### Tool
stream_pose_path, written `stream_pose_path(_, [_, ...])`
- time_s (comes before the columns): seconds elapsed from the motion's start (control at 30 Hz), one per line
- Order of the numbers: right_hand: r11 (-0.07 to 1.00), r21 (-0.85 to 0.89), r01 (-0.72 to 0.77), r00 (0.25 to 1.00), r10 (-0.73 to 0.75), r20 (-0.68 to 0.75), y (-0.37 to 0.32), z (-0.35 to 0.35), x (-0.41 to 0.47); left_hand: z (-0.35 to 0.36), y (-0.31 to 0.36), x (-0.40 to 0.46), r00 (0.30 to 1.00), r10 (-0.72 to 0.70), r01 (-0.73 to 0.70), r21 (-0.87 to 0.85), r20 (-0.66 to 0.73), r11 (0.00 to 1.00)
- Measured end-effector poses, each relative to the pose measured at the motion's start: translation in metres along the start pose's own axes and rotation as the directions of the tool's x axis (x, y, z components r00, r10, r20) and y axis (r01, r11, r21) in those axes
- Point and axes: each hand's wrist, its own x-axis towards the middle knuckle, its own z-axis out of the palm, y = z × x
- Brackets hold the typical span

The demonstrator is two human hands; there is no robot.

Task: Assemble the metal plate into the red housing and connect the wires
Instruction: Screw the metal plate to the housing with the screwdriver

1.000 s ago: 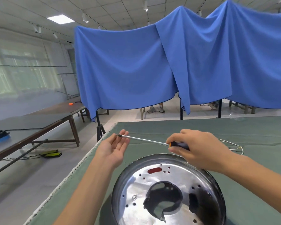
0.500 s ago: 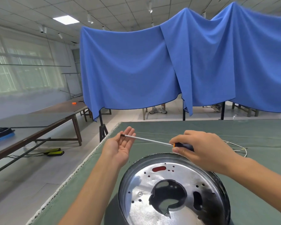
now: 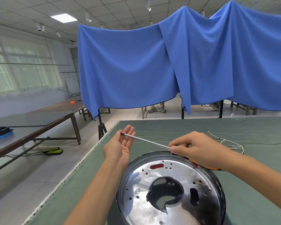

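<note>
Although the metal plate (image 3: 169,192) already sits in its housing, no screws show; right hand (image 3: 199,150) grips the screwdriver (image 3: 146,140), tip in the open left hand (image 3: 120,143); wires (image 3: 225,141) lie unconnected toward the tabletop's far edge.

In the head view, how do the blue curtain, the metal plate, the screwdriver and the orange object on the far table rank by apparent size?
Largest to smallest:
1. blue curtain
2. metal plate, enlarged by nearness to the camera
3. screwdriver
4. orange object
</note>
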Motion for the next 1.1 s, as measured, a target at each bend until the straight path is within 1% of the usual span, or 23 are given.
stream_pose_path(0.1, [0.983,0.170,-0.075,0.995,0.063,0.074,-0.001,0.000,-0.004,-0.002,-0.004,0.001,1.000,-0.021,0.021,-0.037,0.019,0.999])
stream_pose_path(0.17, [0.965,0.231,-0.126,0.989,0.103,0.108,-0.002,-0.001,-0.006,-0.004,-0.004,0.002,0.998,-0.041,0.044,-0.058,0.050,0.997])
stream_pose_path(0.3, [0.950,0.261,-0.170,0.981,0.139,0.132,-0.006,-0.007,-0.008,-0.009,-0.002,0.004,0.989,-0.083,0.096,-0.102,0.125,0.990])
stream_pose_path(0.43, [0.913,0.290,-0.287,0.951,0.237,0.197,-0.012,-0.015,-0.009,-0.013,-0.001,0.004,0.975,-0.119,0.140,-0.106,0.189,0.984])
stream_pose_path(0.57, [0.855,0.352,-0.381,0.914,0.292,0.282,-0.015,-0.016,-0.008,-0.013,-0.003,0.004,0.984,-0.051,0.069,-0.099,0.173,0.993])
stream_pose_path(0.63, [0.800,0.399,-0.447,0.883,0.324,0.341,-0.016,-0.015,-0.006,-0.013,-0.006,0.004,0.988,-0.016,0.030,-0.090,0.156,0.996])
stream_pose_path(0.73, [0.699,0.431,-0.571,0.799,0.352,0.487,-0.018,-0.016,-0.004,-0.012,-0.009,0.002,0.992,0.015,-0.006,-0.075,0.123,0.997])
stream_pose_path(0.83, [0.632,0.442,-0.637,0.741,0.344,0.576,-0.019,-0.020,-0.004,-0.015,-0.012,0.000,0.993,0.045,-0.045,-0.002,0.105,0.999])
stream_pose_path(0.87, [0.636,0.431,-0.640,0.735,0.344,0.585,-0.019,-0.021,-0.004,-0.016,-0.013,-0.001,0.994,0.047,-0.050,0.020,0.102,0.999])
stream_pose_path(0.93, [0.692,0.375,-0.617,0.745,0.359,0.562,-0.020,-0.025,-0.005,-0.019,-0.012,-0.002,0.995,0.040,-0.045,0.054,0.095,0.998])
stream_pose_path(1.0, [0.781,0.282,-0.557,0.788,0.392,0.474,-0.021,-0.029,-0.007,-0.020,-0.011,-0.004,0.994,0.001,-0.011,0.090,0.106,0.996])
stream_pose_path(1.1, [0.884,0.133,-0.448,0.863,0.390,0.321,-0.026,-0.021,-0.007,-0.013,-0.022,-0.013,0.984,-0.129,0.106,0.180,0.125,0.978])
